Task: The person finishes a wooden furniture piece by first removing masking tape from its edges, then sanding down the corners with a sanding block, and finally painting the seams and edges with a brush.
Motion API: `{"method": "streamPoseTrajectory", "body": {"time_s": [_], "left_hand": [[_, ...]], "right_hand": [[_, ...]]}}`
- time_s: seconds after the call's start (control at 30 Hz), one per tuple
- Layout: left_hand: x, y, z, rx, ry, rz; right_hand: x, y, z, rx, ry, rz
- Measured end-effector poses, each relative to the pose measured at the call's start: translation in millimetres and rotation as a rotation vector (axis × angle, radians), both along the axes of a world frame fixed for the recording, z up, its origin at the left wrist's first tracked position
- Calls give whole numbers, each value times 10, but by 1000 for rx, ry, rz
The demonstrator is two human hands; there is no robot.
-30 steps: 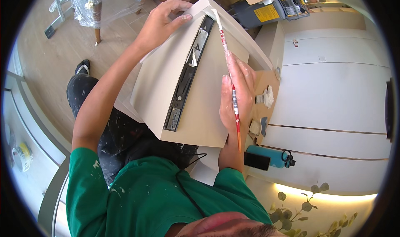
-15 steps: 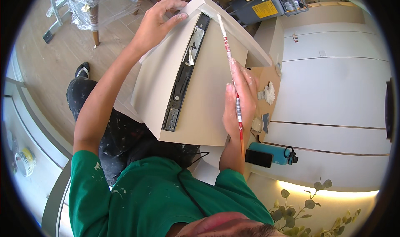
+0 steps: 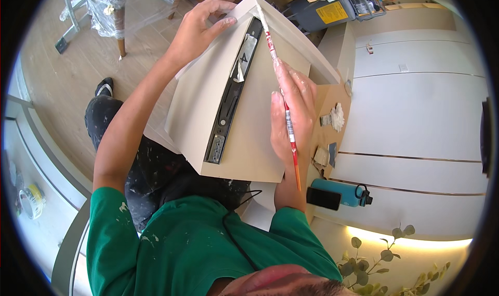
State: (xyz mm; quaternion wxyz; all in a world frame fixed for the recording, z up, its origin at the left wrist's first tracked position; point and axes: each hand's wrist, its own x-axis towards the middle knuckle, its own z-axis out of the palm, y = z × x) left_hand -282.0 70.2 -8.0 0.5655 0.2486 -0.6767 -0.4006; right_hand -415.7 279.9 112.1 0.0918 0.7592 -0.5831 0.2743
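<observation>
A beige drawer (image 3: 260,134) is propped up over my lap, its wider front panel (image 3: 304,49) at the far end. Along the drawer's side runs a black metal drawer slide (image 3: 228,108) with a torn label. My left hand (image 3: 200,30) grips the far left edge of the front panel, thumb and fingers bent around it. In my right hand (image 3: 296,108) is a thin paintbrush (image 3: 289,127) with a red, paint-smeared handle. Its white-coated tip is at the inner corner where the panel meets the drawer side, just beyond the slide's end.
To the right, a wooden surface (image 3: 325,106) bears a white-crusted brush (image 3: 337,117), a blue bottle (image 3: 340,189) and a black phone (image 3: 323,197). Plastic-wrapped furniture (image 3: 119,15) stands far left. A grey bin-like container (image 3: 319,12) is at the back. Leafy stems (image 3: 384,254) rise lower right.
My right hand has moved the paintbrush left and slightly farther away, its tip going from the panel's inner face to the corner by the slide. My left hand keeps its hold.
</observation>
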Motion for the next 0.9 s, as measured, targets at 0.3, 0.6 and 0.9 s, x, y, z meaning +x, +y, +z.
{"method": "streamPoseTrajectory", "body": {"time_s": [0.3, 0.6, 0.9], "left_hand": [[-10, -2, -15, 13, 7, 1], [-13, -16, -27, -5, 13, 11], [-24, -17, -39, 4, 14, 4]], "right_hand": [[17, 16, 2, 8, -16, -6], [30, -5, 1, 14, -1, -19], [-3, 7, -10, 23, -9, -17]]}}
